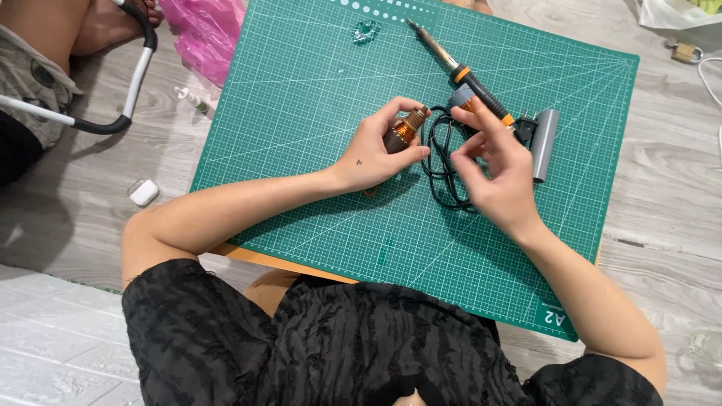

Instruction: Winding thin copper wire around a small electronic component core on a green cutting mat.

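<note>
While the left hand [376, 150] pinches a copper-wound coil [406, 129], the right hand [492, 169] hovers at three o'clock. Its fingers are loosely curled, holding nothing visible. The soldering iron [459, 71] lies at one o'clock.

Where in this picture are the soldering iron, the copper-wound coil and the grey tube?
soldering iron [481, 93]: head view, on its black handle.
copper-wound coil [407, 130]: head view, on the copper winding.
grey tube [544, 143]: head view, mid-length.
</note>
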